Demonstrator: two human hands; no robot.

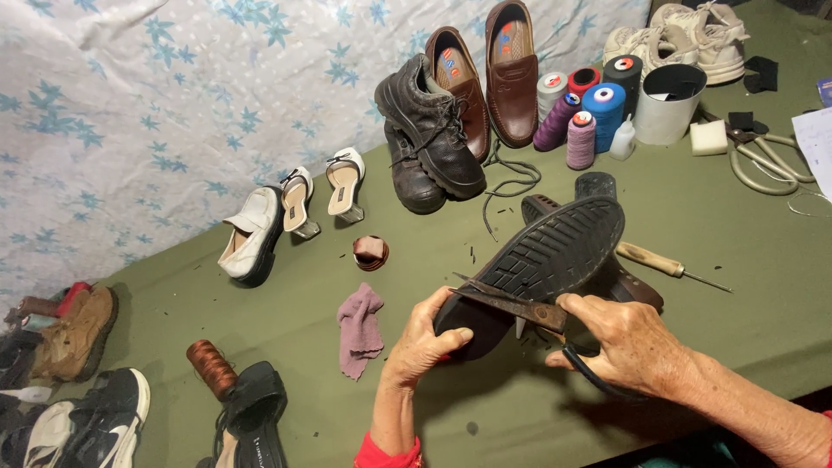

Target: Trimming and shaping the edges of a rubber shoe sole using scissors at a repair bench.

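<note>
L hand (425, 342) grips shoe (542, 260) — R hand (628, 342) scissors (520, 305).

- Shoe (555, 251): sole up; upper hidden beneath it, heel end covered by the left hand (425, 342).
- Scissors (520, 308): handles enclosed in the right hand (628, 342); only part of one black loop shows.
- Second shoe (637, 290): mostly behind the first.
- Awl (663, 264): near end hidden behind the sole.
- Sneakers (78, 429), near left: cut by the edge.
- Paper (815, 143), far right: cut by the edge.
- Both forearms: cut by the near edge.
</note>
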